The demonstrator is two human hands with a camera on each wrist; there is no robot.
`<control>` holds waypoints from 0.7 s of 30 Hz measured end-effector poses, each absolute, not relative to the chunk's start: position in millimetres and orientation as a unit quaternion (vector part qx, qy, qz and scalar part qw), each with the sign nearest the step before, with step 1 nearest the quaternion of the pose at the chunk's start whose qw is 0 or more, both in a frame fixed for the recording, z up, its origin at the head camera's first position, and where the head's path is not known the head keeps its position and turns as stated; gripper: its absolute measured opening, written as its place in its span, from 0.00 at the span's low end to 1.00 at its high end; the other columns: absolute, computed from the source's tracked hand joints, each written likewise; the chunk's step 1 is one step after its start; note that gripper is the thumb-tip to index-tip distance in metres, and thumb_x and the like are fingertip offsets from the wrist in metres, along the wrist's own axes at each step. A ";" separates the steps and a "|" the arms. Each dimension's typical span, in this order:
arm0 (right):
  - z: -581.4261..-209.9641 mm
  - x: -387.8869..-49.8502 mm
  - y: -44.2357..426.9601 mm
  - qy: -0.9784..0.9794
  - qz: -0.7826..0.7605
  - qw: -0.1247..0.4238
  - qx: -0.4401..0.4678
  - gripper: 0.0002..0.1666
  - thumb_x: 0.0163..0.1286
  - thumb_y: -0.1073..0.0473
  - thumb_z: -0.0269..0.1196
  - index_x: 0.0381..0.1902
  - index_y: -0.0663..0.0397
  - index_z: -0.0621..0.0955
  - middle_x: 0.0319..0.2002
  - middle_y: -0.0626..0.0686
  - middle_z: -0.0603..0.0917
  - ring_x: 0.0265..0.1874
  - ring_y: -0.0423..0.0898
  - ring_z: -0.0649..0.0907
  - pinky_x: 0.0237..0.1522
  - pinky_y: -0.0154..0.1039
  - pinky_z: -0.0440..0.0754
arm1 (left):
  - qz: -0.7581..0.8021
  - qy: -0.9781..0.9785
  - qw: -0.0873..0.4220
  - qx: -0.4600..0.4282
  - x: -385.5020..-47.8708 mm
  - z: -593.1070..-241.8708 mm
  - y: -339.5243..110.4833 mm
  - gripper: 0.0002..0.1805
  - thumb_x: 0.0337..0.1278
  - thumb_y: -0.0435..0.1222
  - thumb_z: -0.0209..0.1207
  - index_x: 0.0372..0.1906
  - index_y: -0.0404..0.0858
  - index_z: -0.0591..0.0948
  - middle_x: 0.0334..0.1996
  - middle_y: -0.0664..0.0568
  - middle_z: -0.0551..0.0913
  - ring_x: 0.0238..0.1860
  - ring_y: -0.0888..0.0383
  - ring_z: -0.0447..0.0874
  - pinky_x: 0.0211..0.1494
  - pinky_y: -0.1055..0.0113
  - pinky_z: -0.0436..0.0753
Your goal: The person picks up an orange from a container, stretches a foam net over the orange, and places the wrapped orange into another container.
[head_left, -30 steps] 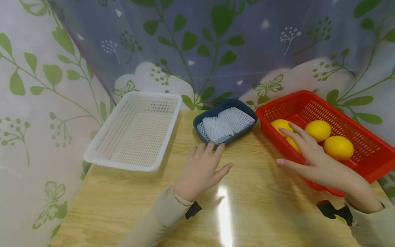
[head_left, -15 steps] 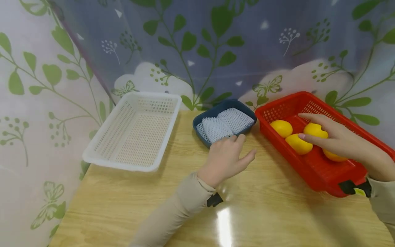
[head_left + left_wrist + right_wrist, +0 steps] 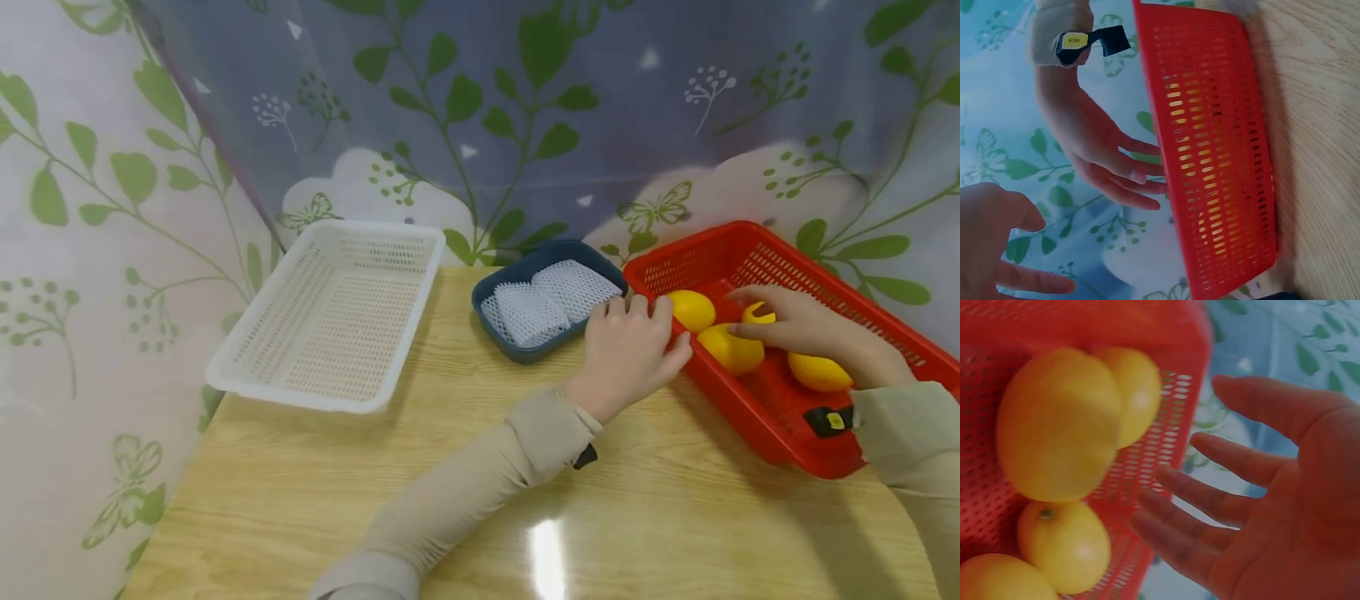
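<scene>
Several yellow lemons (image 3: 731, 348) lie in a red plastic basket (image 3: 757, 417) on the right. My right hand (image 3: 825, 333) hovers over them, partly covering one; in the right wrist view its fingers are spread, apart from the lemons (image 3: 1060, 425). My left hand (image 3: 626, 358) is beside the basket's left rim, holding nothing; in the left wrist view its thumb and a finger show, apart from the basket wall (image 3: 1210, 156). White foam net sleeves (image 3: 531, 312) lie in a small dark blue tray (image 3: 525, 353), just left of the left hand.
A white slotted basket (image 3: 337, 333) stands on the left side of the wooden table (image 3: 337, 483). Behind the table hangs a leaf-patterned curtain (image 3: 420, 100). The red basket's raised rim borders the lemons.
My left hand has moved right, from the front of the blue tray to the red basket's left rim. My right hand has shifted right and farther over the lemons, uncovering those on the left.
</scene>
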State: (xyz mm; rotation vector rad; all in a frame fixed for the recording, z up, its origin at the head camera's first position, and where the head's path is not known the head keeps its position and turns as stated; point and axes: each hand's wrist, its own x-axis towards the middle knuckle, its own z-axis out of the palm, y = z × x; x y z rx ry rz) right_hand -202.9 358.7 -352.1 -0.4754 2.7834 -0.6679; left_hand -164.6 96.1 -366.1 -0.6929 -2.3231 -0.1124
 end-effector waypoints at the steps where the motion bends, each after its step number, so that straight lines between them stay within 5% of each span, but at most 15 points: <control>1: -355.7 -205.9 360.0 0.953 -0.223 0.124 -0.163 0.33 0.69 0.54 0.64 0.63 0.70 0.71 0.58 0.73 0.74 0.54 0.70 0.75 0.52 0.69 0.72 | -0.029 -0.902 0.340 -0.265 -166.7 -367.2 100.6 0.18 0.64 0.55 0.46 0.27 0.49 0.74 0.20 0.57 0.74 0.20 0.58 0.71 0.24 0.69 0.68; 4: -366.6 -213.2 363.0 0.953 -0.207 0.134 -0.175 0.33 0.67 0.54 0.66 0.61 0.72 0.73 0.56 0.74 0.76 0.53 0.71 0.76 0.52 0.68 0.72 | 0.003 -0.923 0.286 -0.256 -172.5 -370.2 113.0 0.22 0.67 0.58 0.42 0.26 0.49 0.73 0.20 0.57 0.73 0.24 0.57 0.73 0.28 0.67 0.70; 11: -388.3 -218.8 366.3 0.946 -0.217 0.161 -0.178 0.32 0.63 0.57 0.69 0.59 0.72 0.75 0.56 0.73 0.77 0.53 0.68 0.76 0.52 0.68 0.71 | 0.040 -0.967 0.137 -0.211 -185.3 -387.8 143.0 0.35 0.65 0.68 0.32 0.43 0.50 0.80 0.36 0.55 0.81 0.40 0.54 0.79 0.43 0.61 0.73; 16: -401.1 -220.5 366.5 0.942 -0.229 0.183 -0.162 0.36 0.60 0.61 0.70 0.62 0.72 0.70 0.56 0.74 0.75 0.50 0.65 0.74 0.52 0.67 0.70 | 0.054 -0.978 0.094 -0.179 -188.1 -408.7 156.1 0.42 0.59 0.74 0.27 0.47 0.50 0.79 0.44 0.55 0.82 0.43 0.55 0.75 0.44 0.61 0.70; 21: -412.3 -222.6 367.2 0.940 -0.234 0.199 -0.149 0.42 0.57 0.63 0.70 0.64 0.74 0.64 0.54 0.74 0.74 0.47 0.63 0.73 0.51 0.63 0.70 | 0.055 -0.983 0.085 -0.152 -188.1 -425.6 162.1 0.42 0.55 0.76 0.29 0.47 0.49 0.77 0.40 0.55 0.77 0.42 0.55 0.72 0.42 0.61 0.68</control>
